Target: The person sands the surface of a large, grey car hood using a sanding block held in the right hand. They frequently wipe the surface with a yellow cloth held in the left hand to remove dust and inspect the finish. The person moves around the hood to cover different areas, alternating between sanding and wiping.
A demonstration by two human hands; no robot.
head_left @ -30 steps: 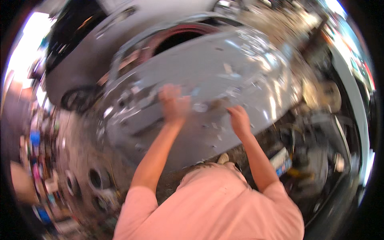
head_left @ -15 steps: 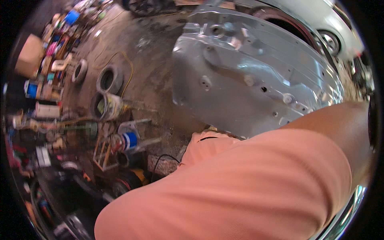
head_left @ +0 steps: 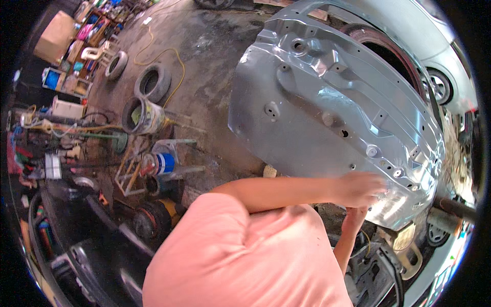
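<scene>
beside the stained floor on my feed, the grey panel lies holes bare, left hand blurred and right hand half hidden by its near edge, so i can't tell the fingers' opening, hold, or what's done or left.

Two bare hands are in view: one left hand between three and four o'clock and one right hand at four. There is one grey metal panel at two. Two loose tyres lie at ten, with one bucket between nine and ten and one blue-banded container at nine. One yellow cord runs at eleven; one cardboard box sits at ten. Three car wheels show: one at twelve, one between two and three, one at four. The small goods between ten and eleven are too jumbled to count.
</scene>
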